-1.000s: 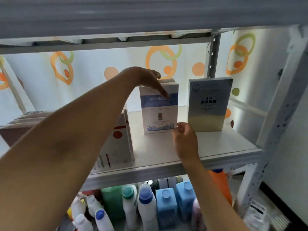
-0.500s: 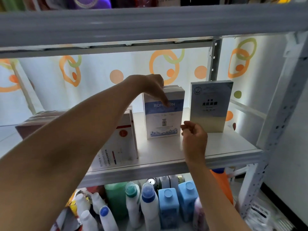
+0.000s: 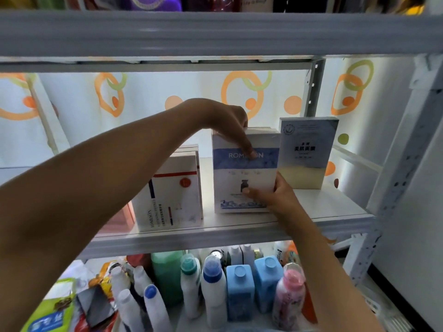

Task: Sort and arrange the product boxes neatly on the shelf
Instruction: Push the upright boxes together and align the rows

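red-stripe stack: white cardboard boxes with a red band and red seal (image 3: 176, 188) stand upright at the left of the white metal shelf board (image 3: 330, 204), fronts near the lip. I read them as already placed.
gap left: open strip of board between that stack and the next box; room to slide left if I want it tighter.
left hand: my left hand (image 3: 225, 118) comes over the top of the blue-and-white cardboard box with the blue band (image 3: 242, 173), fingers curled down its front face, gripping the top edge. I judge this steadies it against tipping.
blue-band box: upright mid-shelf, more boxes visible behind it, base close to the front lip.
right hand: my right hand (image 3: 275, 195) pinches the lower right corner, thumb on the front, fingers round the side edge. Likely squaring the base.
gap right: box edge overlaps the tall silver-and-cream cardboard box (image 3: 306, 152) in view; I can't tell if they touch.
silver box: upright, set further back.
right end: bare board up to the white upright post (image 3: 383, 188).
risk: little margin at the lip.
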The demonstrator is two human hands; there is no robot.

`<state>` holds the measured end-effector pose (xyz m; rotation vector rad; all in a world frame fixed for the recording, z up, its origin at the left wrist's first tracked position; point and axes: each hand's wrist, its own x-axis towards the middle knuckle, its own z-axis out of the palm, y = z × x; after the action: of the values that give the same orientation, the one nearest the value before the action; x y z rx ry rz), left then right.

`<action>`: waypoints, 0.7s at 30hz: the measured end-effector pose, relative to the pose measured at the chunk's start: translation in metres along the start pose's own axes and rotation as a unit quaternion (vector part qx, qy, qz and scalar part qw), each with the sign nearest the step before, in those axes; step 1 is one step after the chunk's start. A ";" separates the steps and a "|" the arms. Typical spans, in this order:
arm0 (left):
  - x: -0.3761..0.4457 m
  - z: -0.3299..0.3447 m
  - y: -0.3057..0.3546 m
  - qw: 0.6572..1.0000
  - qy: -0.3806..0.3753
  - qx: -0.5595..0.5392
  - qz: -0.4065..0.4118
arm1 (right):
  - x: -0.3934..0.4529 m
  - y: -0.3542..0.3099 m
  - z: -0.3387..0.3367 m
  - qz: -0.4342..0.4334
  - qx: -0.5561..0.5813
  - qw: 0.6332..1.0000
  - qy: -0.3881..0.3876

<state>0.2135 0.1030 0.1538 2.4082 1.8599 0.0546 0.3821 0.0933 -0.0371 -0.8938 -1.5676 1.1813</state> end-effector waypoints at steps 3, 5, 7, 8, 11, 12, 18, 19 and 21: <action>-0.005 0.000 0.001 1.000 -0.002 -0.009 0.007 | -0.001 -0.003 0.001 0.016 -0.002 0.999 -0.052; -0.009 0.003 0.000 1.000 0.003 -0.020 0.005 | 0.000 -0.002 0.001 0.020 -0.004 0.998 -0.059; -0.010 0.008 0.000 1.000 0.004 -0.027 0.007 | 0.000 -0.001 0.000 0.016 -0.006 0.999 -0.050; -0.010 0.010 0.000 1.000 0.005 -0.030 0.010 | 0.000 0.001 0.000 0.013 -0.006 0.999 -0.048; -0.011 0.013 0.001 0.999 0.004 -0.034 0.012 | -0.001 0.004 0.001 0.014 -0.008 0.999 -0.050; -0.013 0.012 0.001 0.999 0.000 -0.033 0.011 | -0.001 0.004 0.001 0.014 -0.012 0.999 -0.050; -0.018 0.009 0.003 0.999 -0.025 -0.020 0.009 | -0.001 0.005 0.005 0.010 -0.025 0.998 -0.050; -0.019 0.009 0.004 0.999 -0.029 -0.024 0.010 | -0.002 0.005 0.005 0.007 -0.024 0.998 -0.051; -0.019 0.011 0.004 0.999 -0.041 -0.030 0.012 | -0.001 0.005 0.007 0.003 -0.025 0.998 -0.054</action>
<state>0.2137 0.0825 0.1442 2.3542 1.7693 0.0132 0.3762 0.0914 -0.0425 -0.8806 -1.6883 1.2173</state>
